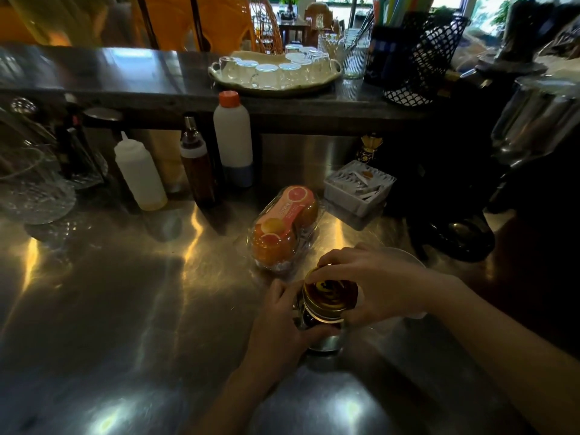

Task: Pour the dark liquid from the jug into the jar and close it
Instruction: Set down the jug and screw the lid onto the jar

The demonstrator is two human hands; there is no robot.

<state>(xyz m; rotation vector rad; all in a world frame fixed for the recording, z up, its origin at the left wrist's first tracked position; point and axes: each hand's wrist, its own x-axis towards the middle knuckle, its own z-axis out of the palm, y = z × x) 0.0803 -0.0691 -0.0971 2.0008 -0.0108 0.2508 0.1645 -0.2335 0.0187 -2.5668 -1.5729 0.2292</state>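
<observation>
While the left hand clamps one dark-filled glass jar (on the steel tabletop), right-hand fingers grip its one gold metal lid.

Two bare forearms come in from the bottom edge of the view; no sleeve covers either as far as they show; the left hand and right hand carry no glove, ring, watch or bracelet; fingernails look short and plain.
</observation>
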